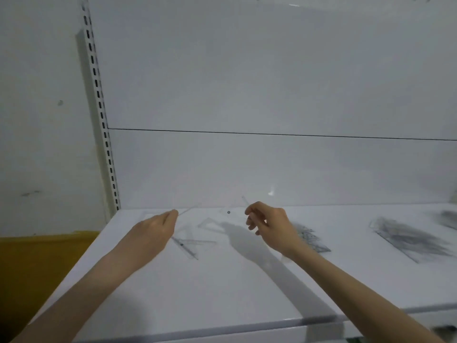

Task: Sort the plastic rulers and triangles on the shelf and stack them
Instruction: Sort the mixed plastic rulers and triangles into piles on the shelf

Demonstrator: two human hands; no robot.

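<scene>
Clear plastic pieces (190, 243) all but vanish against the white shelf (222, 293), their outlines too faint to tell rulers from triangles. Whether the left hand (158, 229) or the right hand (269, 224) pinches a transparent piece cannot be told. The right wrist hides part of a grey stack (314, 240). A second stack (410, 240) is smeared by blur, and a third stack (448, 217) is cut by the right edge. Both forearms run off the bottom edge.
</scene>
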